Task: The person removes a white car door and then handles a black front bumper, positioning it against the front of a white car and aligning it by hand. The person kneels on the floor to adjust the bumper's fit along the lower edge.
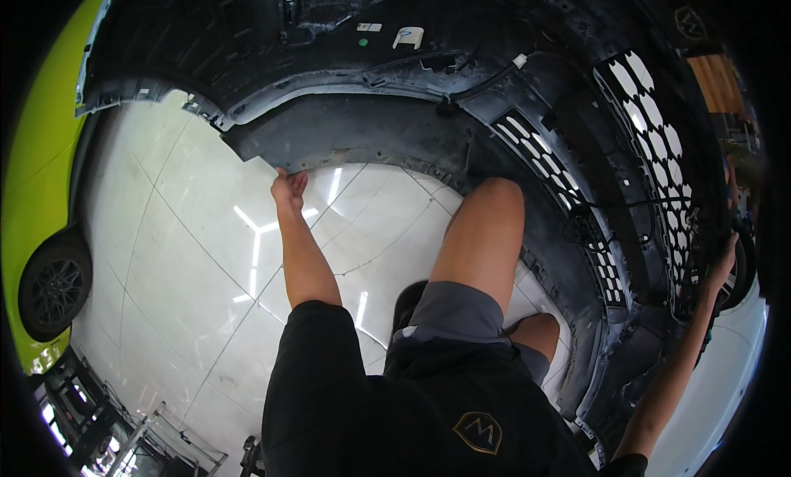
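Note:
A large black car bumper (346, 131) arches across the view with its inner side toward me. Two honeycomb grilles are set in its right part, a wide grille (651, 123) and a narrower grille (540, 160). My left hand (289, 189) has its fingers curled on the bumper's near lower edge, close to that strip's left end. Far to the right, my right hand (726, 261) grips the bumper's outer edge beside the wide grille; its fingers are partly hidden. One bare knee (494, 201) is bent up against the lower strip.
On the left stands a yellow-green car (45, 172) with a dark wheel (55, 286). A light-coloured car (733, 362) is at the right rim. Metal racks (156, 444) stand at lower left. The floor (189, 230) is glossy pale tile with light reflections.

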Tool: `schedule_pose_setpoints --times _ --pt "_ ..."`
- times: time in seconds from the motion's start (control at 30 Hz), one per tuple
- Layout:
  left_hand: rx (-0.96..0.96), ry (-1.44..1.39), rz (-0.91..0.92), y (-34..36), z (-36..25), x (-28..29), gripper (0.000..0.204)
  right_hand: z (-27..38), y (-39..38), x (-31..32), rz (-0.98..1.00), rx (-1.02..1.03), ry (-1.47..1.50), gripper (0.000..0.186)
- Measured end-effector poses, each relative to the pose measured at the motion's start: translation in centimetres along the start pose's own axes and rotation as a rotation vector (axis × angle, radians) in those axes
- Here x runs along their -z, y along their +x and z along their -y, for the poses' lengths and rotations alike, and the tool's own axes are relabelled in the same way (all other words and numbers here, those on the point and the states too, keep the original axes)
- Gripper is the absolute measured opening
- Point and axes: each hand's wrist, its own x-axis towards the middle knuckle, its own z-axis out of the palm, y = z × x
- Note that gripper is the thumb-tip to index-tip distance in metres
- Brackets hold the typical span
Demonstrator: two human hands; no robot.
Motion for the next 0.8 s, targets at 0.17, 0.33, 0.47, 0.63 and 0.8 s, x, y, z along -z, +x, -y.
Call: schedule_pose_setpoints --times 0.17,0.33,0.47,0.63,0.8 --pt "0.106 0.009 0.132 -0.2 0.1 0.6 0.06 -0.3 0.5 -0.3 -0.042 -0.052 0.004 0.066" --pt "0.014 -0.109 0.101 -0.5 1.5 -0.5 0.057 -1.8 0.9 1.2 -0.067 0.094 -0.147 0.054" --pt "-0.058 -0.138 0.048 -1.0 2.3 -0.8 0.049 -2.1 1.1 0.6 0.015 -0.027 -0.005 0.051" --pt "-0.109 -0.127 -0.023 -0.2 2.1 -1.4 0.046 -5.9 2.7 3.4 -0.054 0.436 -0.56 0.056" --pt "-0.022 -0.093 -0.053 -1.8 -0.2 -2.3 0.054 -7.1 2.6 3.3 -0.092 0.31 -0.476 0.057"
